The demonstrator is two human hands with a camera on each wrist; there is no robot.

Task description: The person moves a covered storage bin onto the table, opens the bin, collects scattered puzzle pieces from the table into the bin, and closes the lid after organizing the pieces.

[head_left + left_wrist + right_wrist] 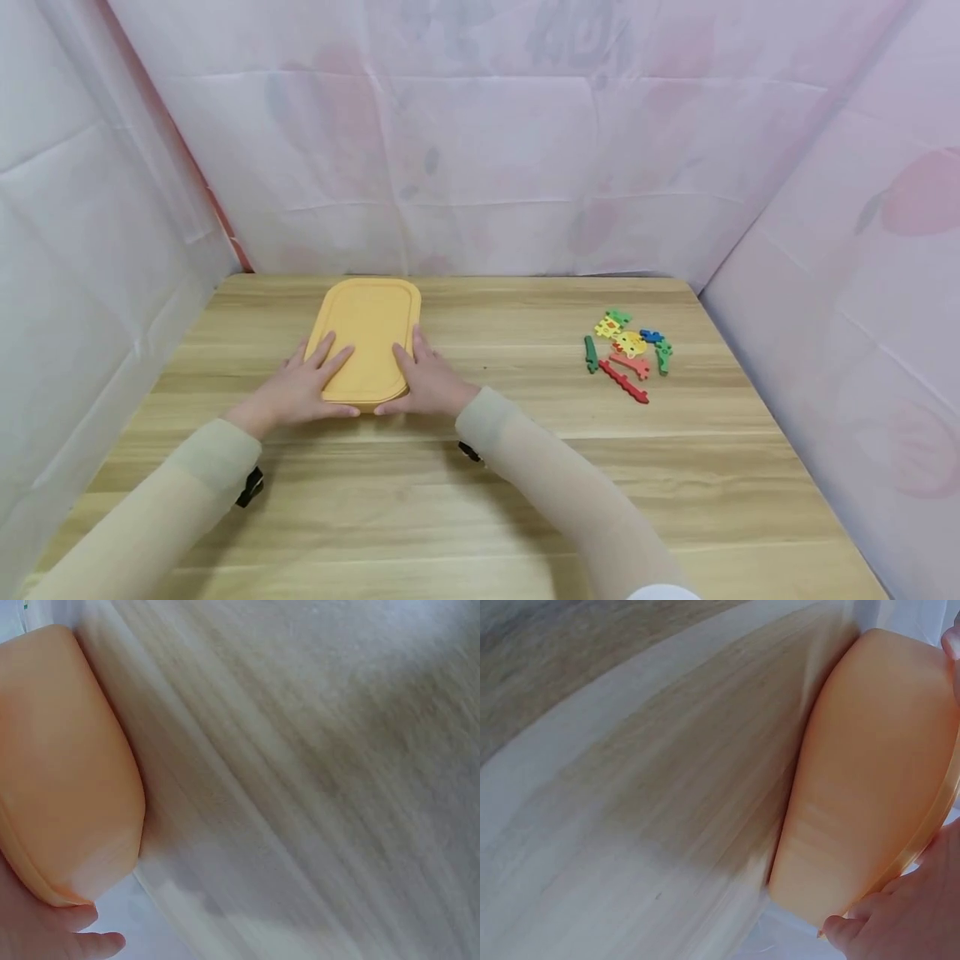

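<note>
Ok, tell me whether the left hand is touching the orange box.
Touching. The head view shows the left hand resting its fingers on the lid of the orange box.

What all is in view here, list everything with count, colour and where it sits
Box: one, orange-yellow, lid on, left of centre on the table, far half.
Puzzle pieces: a small cluster, exact count unclear, yellow, green, red and blue, right side of the table.
Table: one, light wood grain, under everything.
Sheeting: white with faint pink prints, around three sides.
Left hand: fingers lie on the box's near left corner.
Right hand: fingers against the box's near right edge.
Sleeves: two, beige.
</note>
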